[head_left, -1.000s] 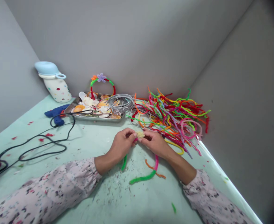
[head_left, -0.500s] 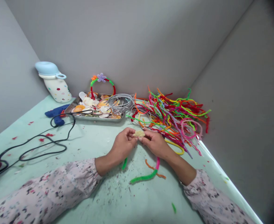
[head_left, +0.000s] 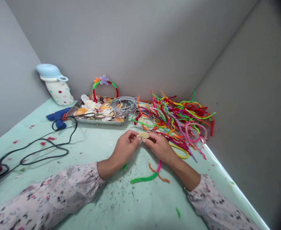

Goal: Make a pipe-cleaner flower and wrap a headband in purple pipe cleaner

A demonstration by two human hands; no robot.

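Observation:
My left hand (head_left: 125, 145) and my right hand (head_left: 160, 145) meet over the middle of the table. Both pinch a small pale-yellow, rough-surfaced piece (head_left: 143, 135) between thumbs and fingertips; its kind is not clear. From under my right hand a pink and green fuzzy pipe-cleaner strip (head_left: 145, 179) curves down toward me. Another green end (head_left: 124, 166) peeks out beside my left wrist. Whether these two ends join is hidden by my hands. A short orange pipe cleaner (head_left: 163, 179) lies under the strip.
Beyond my hands stand a metal tray (head_left: 99, 122) of shells with a wire coil (head_left: 125, 105) and a flowered hoop (head_left: 117, 92). Right of it is a pipe-cleaner pile (head_left: 178, 115). At left are a blue glue gun (head_left: 59, 115), black cable (head_left: 42, 139) and a bottle (head_left: 59, 91).
The pale-yellow piece has tilted slightly in my fingers. The pink and green strip has swung a little left and up, and less of the green end beside my left wrist shows.

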